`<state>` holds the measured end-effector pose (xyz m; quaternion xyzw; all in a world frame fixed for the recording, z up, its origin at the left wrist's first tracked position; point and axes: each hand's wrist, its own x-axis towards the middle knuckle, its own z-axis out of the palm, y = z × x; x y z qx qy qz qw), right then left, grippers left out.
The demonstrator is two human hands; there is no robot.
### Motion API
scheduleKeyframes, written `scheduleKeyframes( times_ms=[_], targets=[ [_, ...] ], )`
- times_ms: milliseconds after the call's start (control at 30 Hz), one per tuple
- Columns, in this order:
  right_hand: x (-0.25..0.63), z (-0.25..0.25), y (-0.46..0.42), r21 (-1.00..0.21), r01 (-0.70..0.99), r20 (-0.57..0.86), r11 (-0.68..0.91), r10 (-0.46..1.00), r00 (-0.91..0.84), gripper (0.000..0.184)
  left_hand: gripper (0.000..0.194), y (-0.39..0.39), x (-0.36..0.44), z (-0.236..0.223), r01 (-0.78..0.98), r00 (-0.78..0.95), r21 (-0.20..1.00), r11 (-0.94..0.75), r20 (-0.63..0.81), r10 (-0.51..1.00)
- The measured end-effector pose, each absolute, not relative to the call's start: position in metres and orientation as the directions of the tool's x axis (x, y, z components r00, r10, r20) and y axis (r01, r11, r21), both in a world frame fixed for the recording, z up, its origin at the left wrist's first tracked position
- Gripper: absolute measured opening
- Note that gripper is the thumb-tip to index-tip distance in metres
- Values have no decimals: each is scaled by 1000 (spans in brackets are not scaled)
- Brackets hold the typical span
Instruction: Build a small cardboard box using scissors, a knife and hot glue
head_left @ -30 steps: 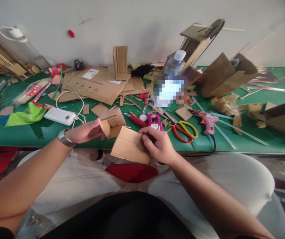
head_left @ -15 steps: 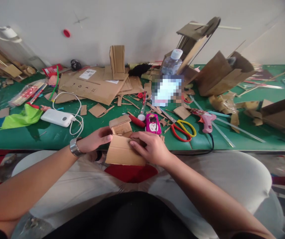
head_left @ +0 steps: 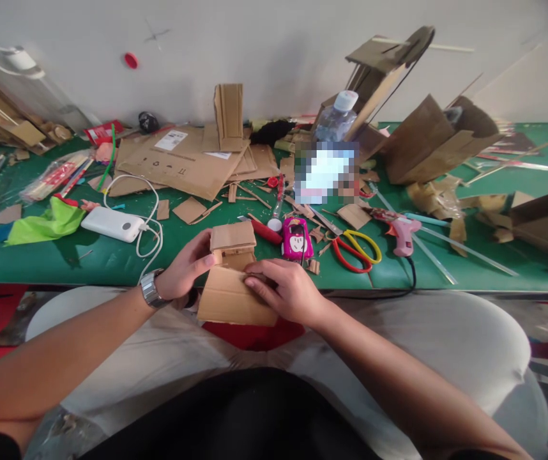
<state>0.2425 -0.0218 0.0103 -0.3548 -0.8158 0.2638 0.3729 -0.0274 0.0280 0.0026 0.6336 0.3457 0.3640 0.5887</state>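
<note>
Over my lap, at the table's front edge, I hold a small folded cardboard piece (head_left: pixel 234 237) and a flat cardboard panel (head_left: pixel 235 297); whether the two are joined I cannot tell. My left hand (head_left: pixel 188 263), with a metal watch at the wrist, is closed on the left side of the folded piece, its thumb at the near corner. My right hand (head_left: pixel 289 289) pinches the panel's upper right edge, thumb on top, the other fingers partly hidden. Just beyond lie a red-handled cutter (head_left: pixel 265 231) and a pink toy car (head_left: pixel 297 240).
Red and yellow scissors (head_left: pixel 354 249) and a pink glue gun (head_left: pixel 403 235) lie to the right. A white power bank (head_left: pixel 112 223) with a cable is on the left. Behind are cardboard sheets (head_left: pixel 168 163), a plastic bottle (head_left: pixel 335 118) and cardboard scraps on the green table (head_left: pixel 63 265).
The folded cardboard piece has tipped so its top flap faces me more. My left hand has moved slightly up along it, and the panel has dropped a little. The view has shifted slightly.
</note>
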Motion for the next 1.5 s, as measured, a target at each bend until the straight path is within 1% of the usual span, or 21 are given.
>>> scheduleKeyframes(
  times_ms=[167, 233, 300, 367, 433, 533, 667, 1000, 1200, 1500],
  targets=[
    [243, 15, -24, -688, 392, 402, 611, 770, -495, 17, 71, 27, -25, 4, -11, 444, 997, -71, 68, 893],
    [246, 21, -24, -683, 394, 409, 615, 769, -492, 16, 61, 28, -24, 5, 10, 405, 992, -129, 114, 907],
    [250, 27, -24, -675, 413, 417, 612, 777, -471, 15, 49, 29, -25, 6, 66, 391, 978, -198, 157, 907],
    [254, 31, -23, -658, 449, 429, 604, 791, -436, 14, 43, 29, -25, 6, 108, 419, 968, -228, 163, 893],
    [258, 33, -21, -631, 495, 443, 597, 801, -403, 14, 42, 28, -25, 5, 105, 462, 965, -239, 166, 871],
    [261, 32, -20, -595, 554, 453, 583, 812, -369, 13, 41, 26, -25, 4, 72, 496, 966, -249, 182, 849],
    [262, 32, -20, -600, 583, 440, 547, 835, -331, 12, 41, 24, -27, 4, 76, 503, 968, -241, 172, 847],
    [265, 30, -17, -641, 553, 437, 532, 846, -306, 10, 41, 22, -28, 9, 148, 497, 953, -265, 160, 853],
    [265, 30, -16, -656, 549, 413, 519, 855, -315, 11, 43, 22, -28, 9, 135, 509, 954, -269, 166, 845],
    [266, 29, -16, -671, 542, 402, 506, 862, -307, 11, 44, 23, -28, 10, 119, 505, 966, -230, 140, 852]
  ],
)
